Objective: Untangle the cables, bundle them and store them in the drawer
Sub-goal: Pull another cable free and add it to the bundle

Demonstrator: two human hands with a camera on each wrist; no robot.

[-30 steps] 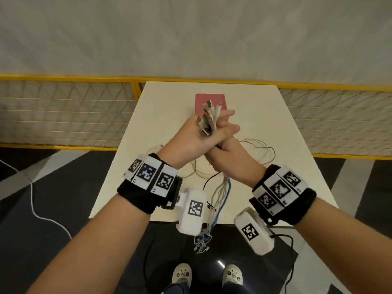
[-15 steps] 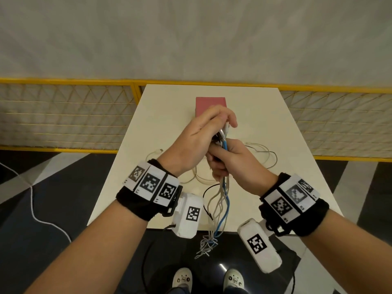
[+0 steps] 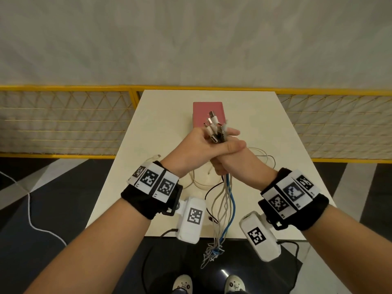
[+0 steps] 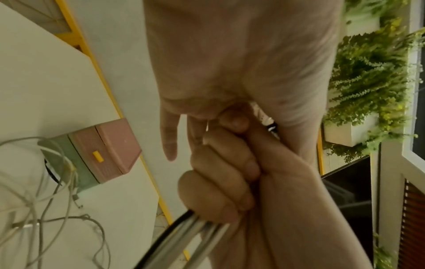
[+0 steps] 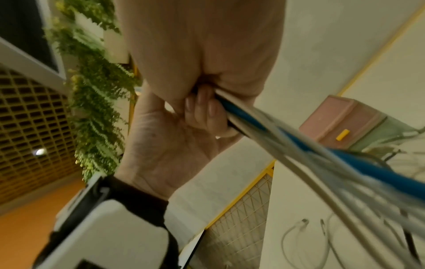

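While both hands [image 3: 220, 149] grip the cables [image 3: 227, 198], plugs [image 3: 214, 126] protrude above.

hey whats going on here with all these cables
A person is gathering cables into one bunch above a table. The right hand grips the bunch, and the left hand wraps over it near the plugs. More loose cables lie on the table. The pink drawer box sits shut behind.

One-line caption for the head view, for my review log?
Both hands, left hand and right hand, grip a bunch of white, grey and blue cables above the cream table, before a pink drawer box.
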